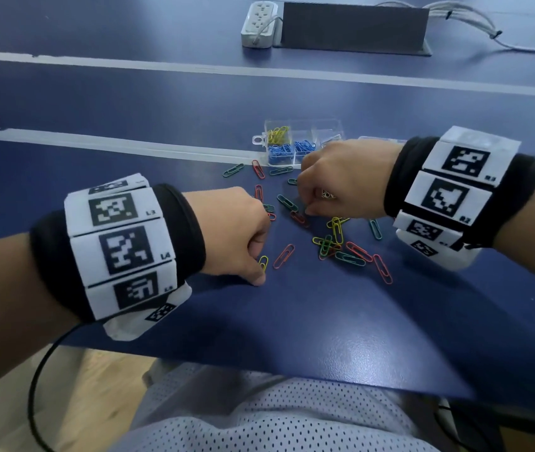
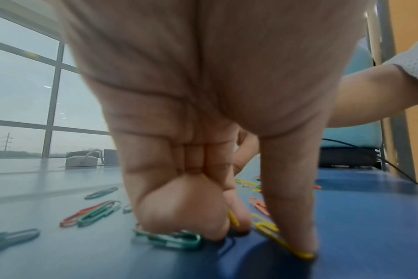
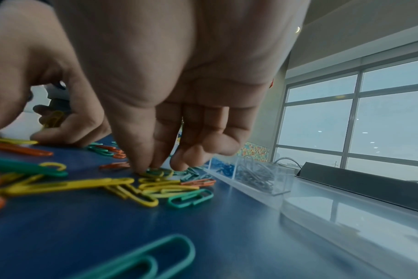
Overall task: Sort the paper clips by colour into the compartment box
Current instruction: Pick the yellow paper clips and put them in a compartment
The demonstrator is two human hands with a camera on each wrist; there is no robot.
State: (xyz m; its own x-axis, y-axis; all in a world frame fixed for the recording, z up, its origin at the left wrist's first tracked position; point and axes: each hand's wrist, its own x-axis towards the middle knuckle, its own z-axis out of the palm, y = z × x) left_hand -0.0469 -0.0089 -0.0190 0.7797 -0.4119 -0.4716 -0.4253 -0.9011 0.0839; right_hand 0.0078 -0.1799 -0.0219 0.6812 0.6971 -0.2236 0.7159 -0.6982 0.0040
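Note:
Loose green, orange and yellow paper clips [image 1: 328, 243] lie scattered on the blue table [image 1: 324, 321]. The clear compartment box [image 1: 328, 125] stands just behind them, holding yellow clips [image 1: 277, 134], blue clips [image 1: 289, 150] and silver clips [image 3: 255, 175]. My left hand [image 1: 259, 265] is curled; its thumb presses a yellow clip [image 2: 282, 241] on the table, and more yellow clips [image 3: 53, 119] sit inside its curled fingers. My right hand [image 1: 303, 203] reaches down in front of the box. Its thumb and fingertips [image 3: 141, 168] pinch a yellow-green clip [image 3: 157, 172] lying on the table.
A white power strip [image 1: 259, 22], a dark panel [image 1: 354, 27] and cables [image 1: 475, 21] sit at the back of the table. A clear lid [image 3: 346, 213] lies right of the box. The table's front edge [image 1: 259, 363] is near my lap.

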